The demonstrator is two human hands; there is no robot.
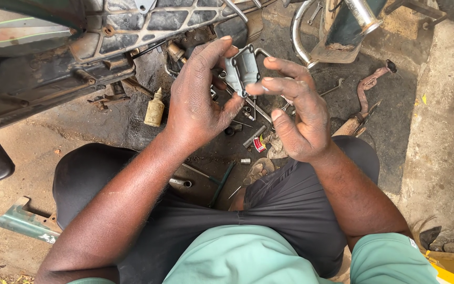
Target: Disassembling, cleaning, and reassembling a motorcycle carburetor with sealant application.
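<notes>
A small grey metal cover plate [243, 69] is held up between both hands, pinched by the fingers and thumb of the left hand [198, 100] and touched at its right edge by the fingertips of the right hand [298, 113], whose other fingers are spread loosely. Below the hands, scattered sockets and bolts [248, 138] are seen on the oily ground; a small oil bottle [155, 108] stands left of the left hand.

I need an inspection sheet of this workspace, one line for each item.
Surface: oil-stained concrete floor.
Job's things: small grey metal cover, held up between both hands.
Clutter: small oil bottle, sockets and bolts, green-handled tool, rusty bent lever.
Grippers: left hand and right hand pinch the cover by its edges.
Cables: nothing seen.
Surroundings: motorcycle underside, chrome pipe, green panel.
</notes>
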